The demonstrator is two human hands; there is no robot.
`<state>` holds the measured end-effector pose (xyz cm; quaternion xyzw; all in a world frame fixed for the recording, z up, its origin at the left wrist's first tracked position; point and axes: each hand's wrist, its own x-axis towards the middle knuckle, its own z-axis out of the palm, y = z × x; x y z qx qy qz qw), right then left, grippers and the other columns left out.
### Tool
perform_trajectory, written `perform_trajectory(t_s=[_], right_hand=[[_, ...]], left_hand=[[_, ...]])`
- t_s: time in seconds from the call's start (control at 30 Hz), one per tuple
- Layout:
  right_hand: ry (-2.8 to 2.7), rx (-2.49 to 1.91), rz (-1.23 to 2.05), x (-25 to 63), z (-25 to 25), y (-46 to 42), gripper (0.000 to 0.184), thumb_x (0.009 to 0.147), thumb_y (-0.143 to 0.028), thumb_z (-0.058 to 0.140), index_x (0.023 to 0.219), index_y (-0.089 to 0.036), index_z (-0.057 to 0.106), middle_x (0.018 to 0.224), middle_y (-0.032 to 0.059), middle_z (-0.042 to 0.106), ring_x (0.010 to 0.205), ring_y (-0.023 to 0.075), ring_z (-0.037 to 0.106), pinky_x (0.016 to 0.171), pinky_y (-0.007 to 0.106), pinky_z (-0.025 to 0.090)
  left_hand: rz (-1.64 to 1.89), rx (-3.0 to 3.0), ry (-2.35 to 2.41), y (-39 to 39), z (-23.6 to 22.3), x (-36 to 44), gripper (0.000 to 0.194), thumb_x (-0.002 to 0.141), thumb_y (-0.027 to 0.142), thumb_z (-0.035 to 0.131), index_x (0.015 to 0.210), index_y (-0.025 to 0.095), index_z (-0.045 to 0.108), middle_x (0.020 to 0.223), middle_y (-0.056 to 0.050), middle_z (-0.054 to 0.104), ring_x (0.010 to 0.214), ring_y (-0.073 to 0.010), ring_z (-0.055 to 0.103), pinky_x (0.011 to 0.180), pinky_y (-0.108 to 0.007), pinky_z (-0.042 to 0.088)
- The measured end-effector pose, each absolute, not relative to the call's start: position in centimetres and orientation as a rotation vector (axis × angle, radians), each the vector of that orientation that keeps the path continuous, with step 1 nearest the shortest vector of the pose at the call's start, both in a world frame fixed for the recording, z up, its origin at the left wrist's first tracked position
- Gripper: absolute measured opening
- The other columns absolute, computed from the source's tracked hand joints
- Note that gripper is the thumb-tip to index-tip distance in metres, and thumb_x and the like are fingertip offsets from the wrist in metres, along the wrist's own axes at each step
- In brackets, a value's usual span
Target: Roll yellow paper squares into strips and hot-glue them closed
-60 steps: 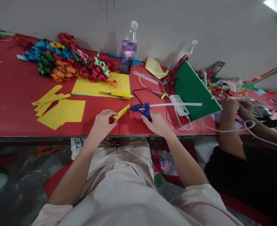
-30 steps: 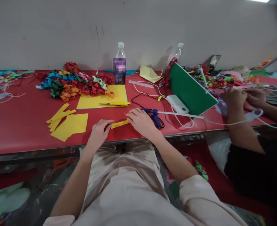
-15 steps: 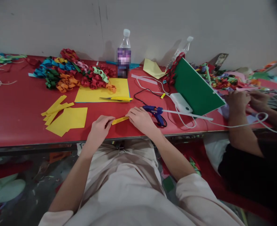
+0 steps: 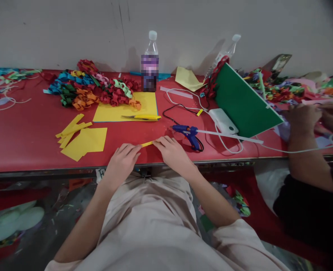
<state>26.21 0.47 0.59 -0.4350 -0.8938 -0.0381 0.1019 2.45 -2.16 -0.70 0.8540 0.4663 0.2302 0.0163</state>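
Between my two hands a narrow folded strip of yellow paper (image 4: 147, 143) lies level near the table's front edge. My left hand (image 4: 124, 160) pinches its left end, and my right hand (image 4: 170, 152) presses its right end with the fingers together. Left of my hands are several loose yellow strips (image 4: 74, 127) and yellow paper squares (image 4: 91, 141). A blue glue gun (image 4: 188, 131) with a long white glue stick lies just right of my right hand. Beyond my hands, a yellow craft knife (image 4: 145, 117) rests on a yellow sheet (image 4: 107, 113).
Colourful paper chains (image 4: 90, 88) are heaped at the back left. A labelled bottle (image 4: 150, 64) stands near the wall. A green board (image 4: 245, 103) leans beside a white power strip (image 4: 223, 121) with looping cables. At the right, a co-worker's hands (image 4: 304, 114) work over coloured paper.
The yellow strip now looks narrower, and my hands have closed in around it, with less of it showing. The view has shifted slightly.
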Motion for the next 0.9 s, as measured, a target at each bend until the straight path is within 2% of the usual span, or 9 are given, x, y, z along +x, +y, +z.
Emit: perform_trajectory(t_s=[0.1, 0.17, 0.3, 0.37, 0.47, 0.67, 0.77, 0.83, 0.9], right_hand=[[-2.683, -1.334, -0.119, 25.8, 1.1, -0.3, 0.045, 0.103, -0.013, 0.040, 0.146, -0.015, 0.055, 0.126, 0.0145, 0.062, 0.113, 0.0287, 0.052, 0.093, 0.042, 0.044], [-2.703, -1.339, -0.154, 25.4, 1.4, -0.7, 0.045, 0.104, -0.015, 0.039, 0.146, -0.016, 0.054, 0.124, 0.0154, 0.061, 0.113, 0.0296, 0.051, 0.091, 0.043, 0.044], [-2.686, -1.365, -0.264, 24.7, 1.4, -1.9, 0.045, 0.104, -0.014, 0.035, 0.144, -0.011, 0.054, 0.121, 0.0176, 0.061, 0.109, 0.0302, 0.052, 0.085, 0.043, 0.042], [-2.661, -1.396, -0.277, 24.5, 1.1, -2.4, 0.046, 0.103, -0.014, 0.035, 0.145, -0.010, 0.053, 0.123, 0.0178, 0.062, 0.108, 0.0298, 0.052, 0.084, 0.042, 0.042], [-2.639, -1.409, -0.247, 24.8, 0.6, -3.0, 0.047, 0.103, -0.013, 0.035, 0.149, -0.010, 0.049, 0.129, 0.0172, 0.062, 0.112, 0.0291, 0.053, 0.088, 0.044, 0.042], [-2.577, -1.440, -0.153, 25.5, 0.2, -4.2, 0.051, 0.100, -0.009, 0.039, 0.150, -0.009, 0.046, 0.147, 0.0180, 0.055, 0.131, 0.0295, 0.047, 0.099, 0.046, 0.041], [-2.540, -1.473, -0.102, 24.9, 0.9, -3.7, 0.043, 0.100, -0.013, 0.045, 0.142, -0.010, 0.054, 0.140, 0.0176, 0.059, 0.124, 0.0287, 0.052, 0.096, 0.044, 0.044], [-2.529, -1.508, -0.102, 24.4, 1.4, -2.8, 0.031, 0.103, -0.018, 0.046, 0.128, -0.011, 0.063, 0.128, 0.0162, 0.064, 0.116, 0.0285, 0.056, 0.093, 0.044, 0.045], [-2.520, -1.540, -0.107, 24.0, 1.7, -1.8, 0.024, 0.104, -0.020, 0.046, 0.114, -0.013, 0.066, 0.117, 0.0143, 0.066, 0.109, 0.0284, 0.059, 0.090, 0.044, 0.045]], left_hand=[[0.537, 2.775, 1.594, -2.5, -0.2, 3.5, 0.037, 0.105, 0.033, 0.047, 0.134, 0.018, 0.063, 0.114, -0.015, 0.069, 0.109, -0.0307, 0.061, 0.086, -0.045, 0.047], [0.492, 2.800, 1.627, -2.7, 0.1, 4.2, 0.039, 0.104, 0.036, 0.047, 0.135, 0.017, 0.063, 0.118, -0.017, 0.069, 0.113, -0.0328, 0.060, 0.087, -0.047, 0.045], [0.516, 2.782, 1.565, -3.2, -0.1, 5.2, 0.040, 0.105, 0.027, 0.043, 0.139, 0.014, 0.059, 0.137, -0.017, 0.064, 0.126, -0.0332, 0.056, 0.097, -0.049, 0.042], [0.530, 2.769, 1.551, -3.4, -0.4, 5.4, 0.041, 0.105, 0.026, 0.043, 0.142, 0.015, 0.056, 0.140, -0.015, 0.063, 0.126, -0.0318, 0.056, 0.099, -0.048, 0.041], [0.527, 2.771, 1.614, -3.6, -0.8, 5.1, 0.042, 0.105, 0.029, 0.043, 0.143, 0.015, 0.055, 0.139, -0.016, 0.064, 0.125, -0.0318, 0.058, 0.098, -0.047, 0.042], [0.539, 2.804, 1.658, -4.4, -0.3, 3.5, 0.040, 0.105, 0.027, 0.044, 0.140, 0.013, 0.056, 0.138, -0.017, 0.065, 0.125, -0.0323, 0.059, 0.097, -0.047, 0.042], [0.531, 2.805, 1.664, -3.6, 0.3, 3.3, 0.031, 0.105, 0.025, 0.045, 0.128, 0.014, 0.063, 0.126, -0.015, 0.070, 0.117, -0.0308, 0.062, 0.091, -0.046, 0.043], [0.538, 2.763, 1.682, -2.3, 0.6, 3.3, 0.023, 0.104, 0.026, 0.048, 0.110, 0.016, 0.068, 0.111, -0.012, 0.072, 0.107, -0.0302, 0.063, 0.086, -0.045, 0.044], [0.591, 2.662, 1.659, -0.8, 0.6, 3.2, 0.017, 0.102, 0.028, 0.054, 0.101, 0.017, 0.067, 0.104, -0.010, 0.071, 0.101, -0.0290, 0.063, 0.084, -0.044, 0.045]])
